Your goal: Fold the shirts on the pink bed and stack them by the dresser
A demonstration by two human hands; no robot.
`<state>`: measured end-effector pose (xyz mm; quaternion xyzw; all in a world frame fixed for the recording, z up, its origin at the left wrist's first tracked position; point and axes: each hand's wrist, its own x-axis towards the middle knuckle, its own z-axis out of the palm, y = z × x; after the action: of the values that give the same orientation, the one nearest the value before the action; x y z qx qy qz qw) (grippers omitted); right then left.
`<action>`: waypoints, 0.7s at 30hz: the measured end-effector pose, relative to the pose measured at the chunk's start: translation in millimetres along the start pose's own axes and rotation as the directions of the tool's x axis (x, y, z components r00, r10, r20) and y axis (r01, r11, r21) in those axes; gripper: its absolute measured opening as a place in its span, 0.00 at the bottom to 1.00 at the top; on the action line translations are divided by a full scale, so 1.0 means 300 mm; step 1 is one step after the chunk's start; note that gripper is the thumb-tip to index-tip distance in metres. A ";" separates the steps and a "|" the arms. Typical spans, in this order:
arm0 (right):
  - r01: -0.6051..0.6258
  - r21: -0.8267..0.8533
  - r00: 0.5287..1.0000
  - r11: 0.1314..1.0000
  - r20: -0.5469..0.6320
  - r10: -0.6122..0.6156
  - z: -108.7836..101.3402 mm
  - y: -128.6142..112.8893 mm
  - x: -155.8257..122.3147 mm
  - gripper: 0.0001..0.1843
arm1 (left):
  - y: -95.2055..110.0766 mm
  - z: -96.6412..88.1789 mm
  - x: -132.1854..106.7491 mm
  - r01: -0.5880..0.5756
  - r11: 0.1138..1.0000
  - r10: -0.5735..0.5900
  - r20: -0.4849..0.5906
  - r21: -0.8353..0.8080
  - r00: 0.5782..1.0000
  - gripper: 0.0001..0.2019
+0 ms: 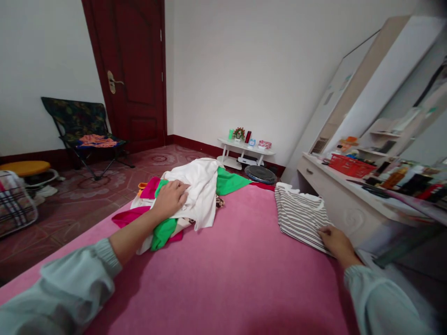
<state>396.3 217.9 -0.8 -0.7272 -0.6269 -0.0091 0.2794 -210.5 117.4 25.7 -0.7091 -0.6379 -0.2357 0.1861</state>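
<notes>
A loose pile of clothes lies at the left on the pink bed cover (230, 265), with a white garment (204, 181) on top. My left hand (171, 197) rests on this white garment, its fingers bent into the cloth. Green cloth (164, 232), magenta cloth (131, 215) and a patterned piece stick out from underneath. To the right, a striped shirt (300, 211) lies folded flat near the bed's edge. My right hand (337, 242) holds its near right corner, thumb and fingers closed on the fabric.
Close by on the right stands a dressing table (349, 204) with a red basket (351, 166) and several bottles. A low white table (240, 145) is against the far wall. A folding chair (80, 121) with clothing stands by the dark red door (136, 70).
</notes>
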 end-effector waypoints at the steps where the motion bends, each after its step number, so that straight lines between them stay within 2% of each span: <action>1: -0.024 -0.010 1.000 1.000 0.015 0.024 -0.005 0.007 -0.010 0.06 | -0.003 -0.003 0.004 -0.007 1.000 0.007 0.003 -0.001 1.000 0.19; 4: -0.136 -0.050 0.990 0.989 0.034 0.138 -0.038 -0.047 -0.021 0.08 | -0.008 -0.006 0.011 -0.021 1.000 0.021 0.008 0.003 1.000 0.19; 7: -0.167 0.052 0.978 0.985 -0.117 0.172 -0.107 -0.187 -0.031 0.09 | -0.013 0.006 0.007 -0.029 1.000 0.029 0.008 0.009 1.000 0.19; 9: -0.025 0.208 0.967 0.978 -0.243 0.076 -0.165 -0.313 -0.072 0.11 | -0.016 0.011 0.004 -0.028 1.000 0.028 0.015 0.012 0.999 0.19; 11: 0.281 0.349 0.941 0.894 -0.282 -0.186 -0.217 -0.451 -0.168 0.10 | -0.014 0.005 0.006 -0.015 1.000 0.015 0.029 0.007 0.999 0.19; 12: 0.416 0.383 0.905 0.825 -0.260 -0.336 -0.236 -0.518 -0.240 0.08 | -0.008 -0.006 0.009 -0.001 1.000 0.001 0.037 -0.002 0.999 0.18; 13: 0.504 0.398 0.862 0.766 -0.188 -0.470 -0.249 -0.580 -0.327 0.06 | 0.005 -0.021 0.012 0.017 1.000 -0.016 0.040 -0.020 0.999 0.18; 15: 0.573 0.437 0.775 0.693 -0.016 -0.631 -0.258 -0.683 -0.525 0.05 | 0.055 -0.071 0.017 0.045 0.994 -0.045 0.009 -0.098 0.999 0.17; 16: 0.582 0.457 0.717 0.673 0.103 -0.690 -0.257 -0.721 -0.624 0.05 | 0.094 -0.102 0.017 0.044 0.985 -0.049 -0.029 -0.164 0.998 0.17; 17: 0.584 0.468 0.634 0.664 0.249 -0.733 -0.256 -0.749 -0.714 0.04 | 0.140 -0.137 0.012 0.024 0.970 -0.043 -0.074 -0.243 0.996 0.16; 18: 0.595 0.502 0.511 0.628 0.368 -0.777 -0.256 -0.769 -0.788 0.01 | 0.194 -0.172 0.002 -0.015 0.945 -0.024 -0.116 -0.326 0.993 0.16; 19: 0.587 0.543 0.409 0.601 0.442 -0.798 -0.259 -0.782 -0.841 0.02 | 0.251 -0.205 -0.013 -0.069 0.910 0.010 -0.144 -0.409 0.989 0.16; 20: 0.566 0.572 0.360 0.594 0.477 -0.802 -0.266 -0.790 -0.871 0.03 | 0.310 -0.233 -0.033 -0.126 0.871 0.069 -0.136 -0.475 0.988 0.16; 21: 0.538 0.591 0.377 0.602 0.470 -0.798 -0.273 -0.794 -0.876 0.02 | 0.368 -0.254 -0.057 -0.167 0.838 0.139 -0.093 -0.519 0.986 0.16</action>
<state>149.5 -40.8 66.8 -0.2874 -0.9149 0.2601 0.1123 -109.8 47.4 82.5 -0.7753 -0.4856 -0.4033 0.0202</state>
